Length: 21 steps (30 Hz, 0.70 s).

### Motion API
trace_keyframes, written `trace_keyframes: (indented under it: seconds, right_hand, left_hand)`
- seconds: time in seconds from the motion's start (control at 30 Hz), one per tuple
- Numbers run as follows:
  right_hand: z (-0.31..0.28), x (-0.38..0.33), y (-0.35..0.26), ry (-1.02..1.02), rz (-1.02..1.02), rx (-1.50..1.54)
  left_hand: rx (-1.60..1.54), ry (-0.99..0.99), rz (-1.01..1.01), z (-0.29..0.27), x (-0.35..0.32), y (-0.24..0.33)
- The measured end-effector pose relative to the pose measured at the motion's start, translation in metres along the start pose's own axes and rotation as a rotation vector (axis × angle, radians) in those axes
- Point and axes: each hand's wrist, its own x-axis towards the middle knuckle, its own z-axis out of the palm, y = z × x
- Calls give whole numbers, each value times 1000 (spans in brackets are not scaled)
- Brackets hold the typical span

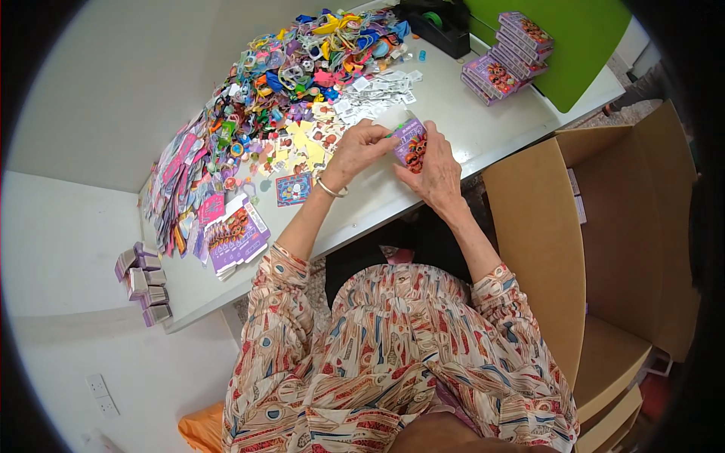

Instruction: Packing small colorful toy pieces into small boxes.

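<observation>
1. The small purple carton sits above the near edge of the white table, held between both hands; it serves as the landmark for all that follows.
2. The right hand cups the carton from the person's right and from below, fingers wrapped closed around its printed side.
3. The left hand meets the carton from the left, thumb and fingertips pinched narrowly at its open top end, where a thin green piece shows; whether the fingers grip that piece I cannot tell.
4. A bracelet circles the left wrist, below and left of the carton.
5. Just beyond the carton lies a scatter of small white packets.
6. Farther beyond and to the left spreads a heap of many-coloured small toys, running down the table's left side.
7. Left of the carton, near the table's front edge, lies a single flat printed card, and farther left a pile of flat unfolded purple cartons.
8. Well to the left, at the table's corner, stand a few folded small boxes.
9. Beyond and to the right of the carton stands a stack of finished purple cartons, beside a black tape dispenser.
10. To the right of the carton, off the table, stands a large open cardboard box.
</observation>
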Motion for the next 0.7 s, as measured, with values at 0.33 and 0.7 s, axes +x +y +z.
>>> trace_keyframes:
  seconds: [0.33, 0.7]
  right_hand:
    - [0, 19, 8, -114, -43, -5]
    - [4, 15, 12, 0, -65, 164]
  left_hand:
    - [57, 138, 81, 19, -6, 5]
    - [96, 134, 48, 28, -13, 1]
